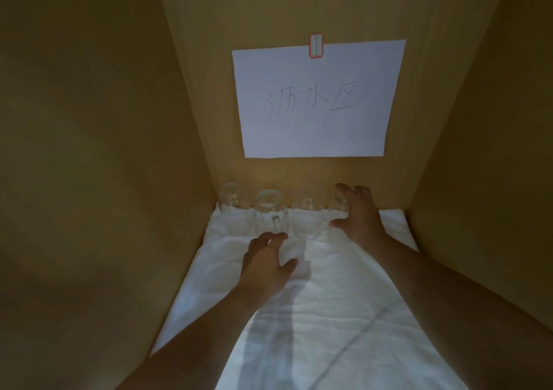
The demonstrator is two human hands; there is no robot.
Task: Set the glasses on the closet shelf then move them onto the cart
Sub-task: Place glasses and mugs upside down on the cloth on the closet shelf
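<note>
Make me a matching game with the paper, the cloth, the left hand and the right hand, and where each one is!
Things:
1. paper sign
2. white cloth
3. left hand
4. right hand

Places:
A. at the rightmost glass
B. spread over the shelf under the glasses
C. taped to the back wall
D. in front of the second glass from the left

Pairs: 1-C, 2-B, 3-D, 4-A

Left hand [266, 265] and right hand [357, 210] reach glasses [270, 207] on white cloth [329, 300].
</note>
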